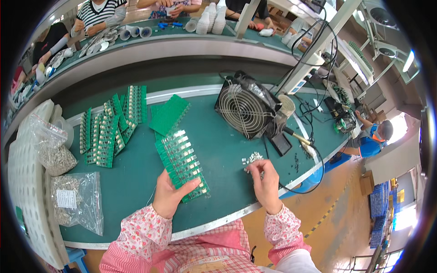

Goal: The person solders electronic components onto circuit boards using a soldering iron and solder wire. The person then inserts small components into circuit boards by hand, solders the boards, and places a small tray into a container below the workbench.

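Observation:
My left hand (172, 193) grips a green circuit-board panel (180, 161) lined with white components, thumb on its lower right edge. My right hand (265, 184) has thumb and finger closed at a small pile of white parts (251, 158); what lies between the fingertips is hidden. A plain green panel (169, 113) lies beyond my left hand, and several populated panels (104, 132) are heaped to its left. Two clear bags of small pale parts (58, 157) sit at the left.
A black fan (243, 107), soldering iron (296, 135) and cables stand at the back right. Scattered black parts (296, 161) lie near the right edge. A white perforated tray (29, 182) borders the left. Co-workers (98, 16) work along the opposite bench; another person (373, 134) sits right.

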{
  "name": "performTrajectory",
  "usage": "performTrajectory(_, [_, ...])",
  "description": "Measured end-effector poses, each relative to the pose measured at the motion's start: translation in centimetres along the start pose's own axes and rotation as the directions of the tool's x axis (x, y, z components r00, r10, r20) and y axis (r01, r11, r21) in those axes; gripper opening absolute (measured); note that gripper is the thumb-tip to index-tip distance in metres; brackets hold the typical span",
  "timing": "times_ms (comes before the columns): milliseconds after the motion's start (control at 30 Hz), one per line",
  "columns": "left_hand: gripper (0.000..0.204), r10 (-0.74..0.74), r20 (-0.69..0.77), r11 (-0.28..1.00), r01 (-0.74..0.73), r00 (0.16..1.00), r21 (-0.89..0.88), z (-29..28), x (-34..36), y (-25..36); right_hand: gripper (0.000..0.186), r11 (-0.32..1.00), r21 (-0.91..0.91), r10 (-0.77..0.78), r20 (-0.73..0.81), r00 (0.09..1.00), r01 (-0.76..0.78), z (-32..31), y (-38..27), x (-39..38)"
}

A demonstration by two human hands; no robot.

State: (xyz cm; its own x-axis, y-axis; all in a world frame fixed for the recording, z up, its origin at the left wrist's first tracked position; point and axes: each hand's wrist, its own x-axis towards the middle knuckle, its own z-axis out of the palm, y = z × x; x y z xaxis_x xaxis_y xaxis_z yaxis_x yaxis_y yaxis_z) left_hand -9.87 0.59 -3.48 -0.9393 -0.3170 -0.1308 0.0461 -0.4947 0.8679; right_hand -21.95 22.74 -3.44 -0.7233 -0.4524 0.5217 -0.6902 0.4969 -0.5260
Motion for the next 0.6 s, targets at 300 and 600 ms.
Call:
performTrajectory(300, [0.041, 0.017, 0.006, 1.000, -0.017, 1.000, -0.021, -0.1, 0.0, 0.0, 0.024, 0.213, 0.700, 0.527, 0.506, 0.683, -0.682, -0.7, -1.2, 1.7])
performTrajectory(600, [0.044, -0.018, -0.007, 1.000, 0.018, 1.000, -0.018, 0.1, 0.0, 0.0, 0.027, 0.425, 0.463, 0.439, 0.646, 0.624, -0.778, -0.2, -2.1, 1.5])
